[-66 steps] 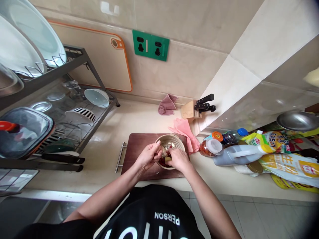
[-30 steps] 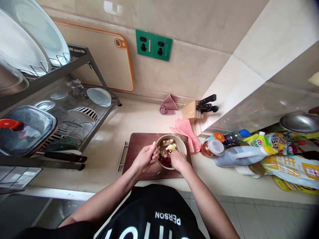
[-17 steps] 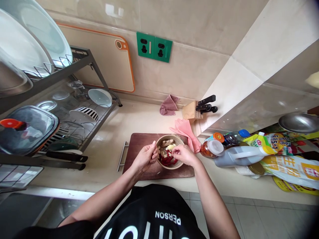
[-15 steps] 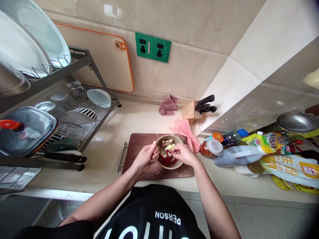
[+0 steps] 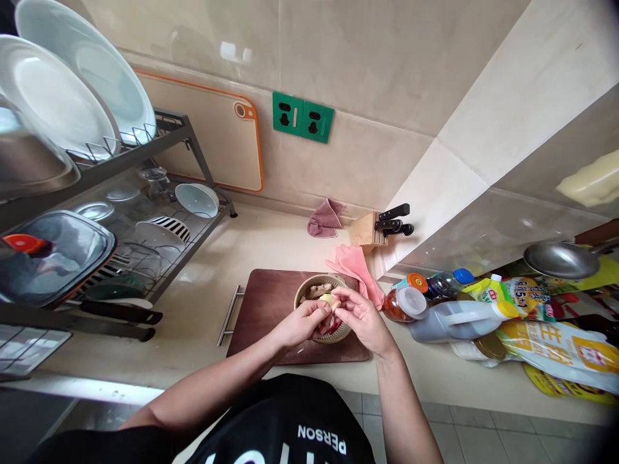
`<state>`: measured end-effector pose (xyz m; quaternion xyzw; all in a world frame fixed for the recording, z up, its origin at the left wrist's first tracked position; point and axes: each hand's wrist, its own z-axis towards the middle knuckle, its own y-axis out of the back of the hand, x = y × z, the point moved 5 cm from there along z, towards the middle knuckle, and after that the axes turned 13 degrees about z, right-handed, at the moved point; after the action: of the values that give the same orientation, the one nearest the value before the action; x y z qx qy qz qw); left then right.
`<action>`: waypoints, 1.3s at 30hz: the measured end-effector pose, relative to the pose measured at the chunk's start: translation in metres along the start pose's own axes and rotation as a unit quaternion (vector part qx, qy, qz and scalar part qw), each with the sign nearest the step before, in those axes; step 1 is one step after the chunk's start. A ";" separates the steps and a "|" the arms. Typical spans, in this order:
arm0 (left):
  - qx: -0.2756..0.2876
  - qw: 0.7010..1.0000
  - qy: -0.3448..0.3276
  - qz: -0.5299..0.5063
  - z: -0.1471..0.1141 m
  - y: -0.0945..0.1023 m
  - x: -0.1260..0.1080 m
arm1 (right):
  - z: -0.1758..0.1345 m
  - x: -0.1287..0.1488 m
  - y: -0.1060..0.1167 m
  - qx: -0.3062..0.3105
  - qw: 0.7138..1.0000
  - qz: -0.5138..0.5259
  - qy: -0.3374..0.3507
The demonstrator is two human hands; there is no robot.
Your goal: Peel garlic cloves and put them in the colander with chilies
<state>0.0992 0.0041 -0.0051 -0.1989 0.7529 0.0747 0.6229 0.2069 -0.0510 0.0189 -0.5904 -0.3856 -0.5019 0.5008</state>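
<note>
A round beige basket [image 5: 298,298] stands on a dark brown wooden cutting board [image 5: 264,303]. Inside it lie pieces that look like ginger root [image 5: 316,290], a pale yellow piece [image 5: 328,298] and some red chili peppers [image 5: 333,327]. My left hand [image 5: 304,322] is over the basket's near left side, thumb and fingers pinched together. Facing it from the right, my right hand [image 5: 362,317] has its thumb and fingertips pinched close to the left fingertips. Whatever small thing sits between them is too hidden to name.
Pink rubber gloves [image 5: 355,267], a knife block [image 5: 368,231] and a mauve cloth [image 5: 325,218] lie behind the board. Bottles, jars and bags, including a large bottle [image 5: 449,320], crowd the right. A dish rack [image 5: 193,154] with plates and bowls fills the left.
My left hand has moved right and down over the basket to meet the right hand. Both hands' fingertips are now together. The camera view has shifted slightly.
</note>
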 end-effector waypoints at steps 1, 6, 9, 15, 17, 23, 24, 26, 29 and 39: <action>0.004 1.000 -0.007 0.017 0.000 -0.002 -0.002 | -0.001 0.000 0.001 -0.015 1.000 0.016 0.000; 0.015 0.998 -0.030 0.060 -0.005 -0.003 -0.009 | -0.005 -0.010 0.002 -0.046 0.997 0.064 -0.009; 0.025 0.997 -0.024 0.065 -0.006 -0.002 -0.010 | -0.007 -0.016 0.004 -0.063 0.996 0.062 -0.020; 0.015 0.996 -0.013 0.089 -0.008 0.000 -0.013 | -0.008 -0.003 0.000 -0.054 0.997 -0.039 0.027; 0.015 0.995 -0.017 0.094 -0.009 0.001 -0.013 | -0.008 0.003 -0.002 -0.045 0.995 -0.071 0.044; 0.020 0.994 -0.030 0.100 -0.006 0.007 -0.014 | 0.005 0.016 -0.005 -0.009 0.990 -0.125 0.061; 0.015 0.994 -0.036 0.097 -0.005 0.010 -0.017 | 0.009 0.020 -0.006 -0.005 0.989 -0.135 0.065; -0.001 0.995 -0.053 0.090 -0.002 0.015 -0.023 | 0.017 0.030 -0.009 0.006 0.985 -0.155 0.076; -0.023 0.993 -0.078 0.082 0.002 0.020 -0.032 | 0.026 0.042 -0.014 0.008 0.980 -0.176 0.092; -0.116 0.986 -0.068 0.096 0.005 0.030 -0.010 | 0.023 0.022 -0.023 -0.038 0.966 -0.221 0.127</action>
<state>0.0930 0.0349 -0.0007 -0.1908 0.7104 0.2343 0.6356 0.1943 -0.0248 0.0450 -0.4405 -0.4204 -0.6856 0.3989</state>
